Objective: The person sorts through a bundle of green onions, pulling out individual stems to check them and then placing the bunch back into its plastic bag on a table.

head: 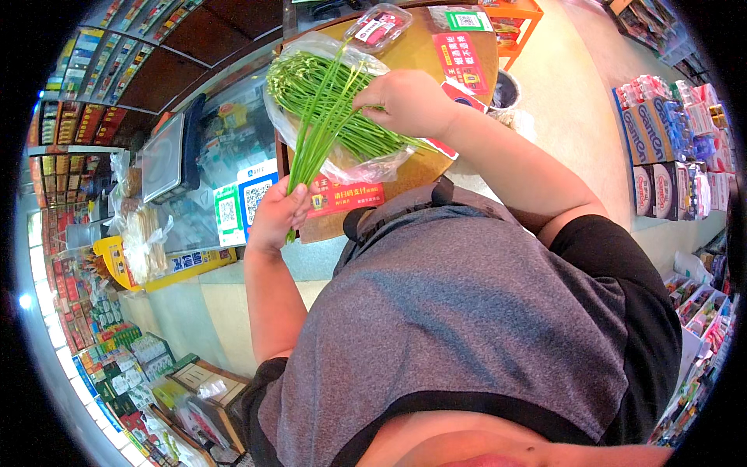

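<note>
My left hand point(283, 213) grips a small bunch of garlic chives with flower buds point(317, 146), their cut ends poking out below the fist. The bunch slants up across a larger pile of the same chives point(373, 131). That pile lies on an opened clear plastic bag point(350, 169) on a round-edged wooden table point(411, 55). Over the pile's right side is my right hand point(408, 105), thumb and fingertips pinched on a green stem. The curled fingers partly hide what they hold.
A clear plastic food box point(379, 28) sits at the table's far side. Left of the table stands a glass counter point(233, 134) with payment-code signs point(257, 192) and a scale point(163, 157). A bin point(505, 90) is to the right. Stacked drink cartons point(659, 131) stand farther right.
</note>
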Demonstrator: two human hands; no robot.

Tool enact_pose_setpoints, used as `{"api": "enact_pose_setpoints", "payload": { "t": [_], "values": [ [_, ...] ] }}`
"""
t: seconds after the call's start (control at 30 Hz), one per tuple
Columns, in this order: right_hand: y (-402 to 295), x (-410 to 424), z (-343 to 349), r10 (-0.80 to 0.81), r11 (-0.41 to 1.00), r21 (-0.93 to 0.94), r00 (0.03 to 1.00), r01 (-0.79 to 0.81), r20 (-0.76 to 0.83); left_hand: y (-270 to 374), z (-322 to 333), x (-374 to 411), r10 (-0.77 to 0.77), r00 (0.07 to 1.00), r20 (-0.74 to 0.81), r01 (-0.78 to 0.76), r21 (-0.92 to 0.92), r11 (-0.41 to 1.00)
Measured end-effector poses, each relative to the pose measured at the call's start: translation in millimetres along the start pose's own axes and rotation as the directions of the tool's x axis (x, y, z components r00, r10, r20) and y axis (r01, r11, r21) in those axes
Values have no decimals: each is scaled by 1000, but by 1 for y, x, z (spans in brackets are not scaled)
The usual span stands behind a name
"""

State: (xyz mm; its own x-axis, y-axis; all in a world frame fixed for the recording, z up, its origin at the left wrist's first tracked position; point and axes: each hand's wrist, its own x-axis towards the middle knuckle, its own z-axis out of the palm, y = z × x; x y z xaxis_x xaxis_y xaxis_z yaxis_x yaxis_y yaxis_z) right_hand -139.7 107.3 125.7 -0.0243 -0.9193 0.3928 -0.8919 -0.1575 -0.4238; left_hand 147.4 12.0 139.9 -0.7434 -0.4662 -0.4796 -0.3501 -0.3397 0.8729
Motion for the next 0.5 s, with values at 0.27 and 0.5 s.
{"api": "enact_pose_setpoints", "payload": {
  "t": [0.27,0.5],
  "values": [
    [-8,0,14,-45,992,-119,999,45,2,-2,1,-1,3,1000,-10,-3,-4,1000],
    [4,1,30,286,942,237,939,-238,-192,-3,4,2,22,1000,17,-22,8,1000]
  ]
}}
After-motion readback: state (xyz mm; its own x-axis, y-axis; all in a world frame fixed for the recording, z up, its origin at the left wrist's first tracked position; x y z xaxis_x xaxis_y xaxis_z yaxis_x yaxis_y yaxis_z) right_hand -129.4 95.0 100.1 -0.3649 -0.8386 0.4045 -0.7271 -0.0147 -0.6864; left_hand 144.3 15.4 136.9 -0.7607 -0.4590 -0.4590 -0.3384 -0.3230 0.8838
